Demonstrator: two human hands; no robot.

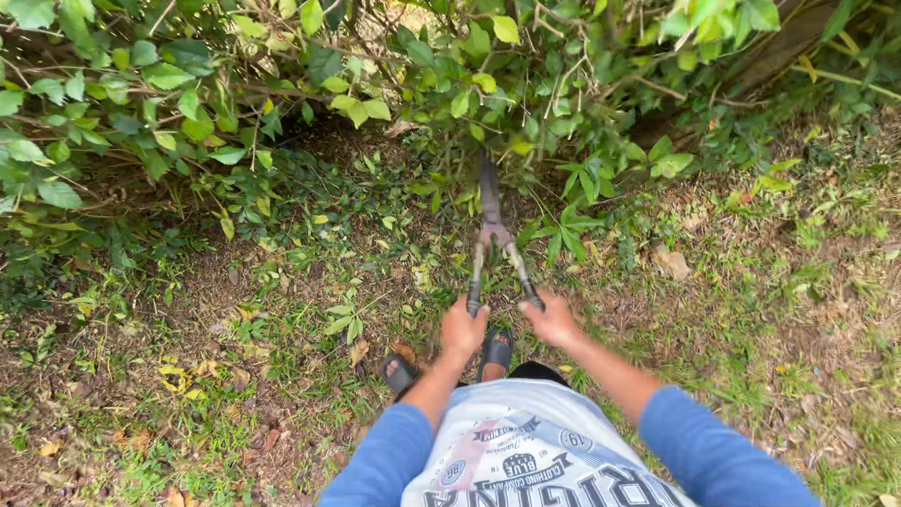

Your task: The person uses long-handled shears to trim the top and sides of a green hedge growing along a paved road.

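Here, rusty hedge shears (492, 225): blades shut, handles splayed, both hands gripping.

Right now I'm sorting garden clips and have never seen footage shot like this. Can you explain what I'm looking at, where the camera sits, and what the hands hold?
The one picture comes from a camera worn on a person's head, looking down, so you see their own body from above: blue sleeves, a printed shirt and dark sandals on the ground. There is no machine here, only two bare hands. The left hand grips one handle and the right hand grips the other handle of a pair of long hedge shears. The blades look closed and point forward into the low branches of a leafy green shrub. Below lies patchy grass with bare soil and scattered dry and yellow fallen leaves.
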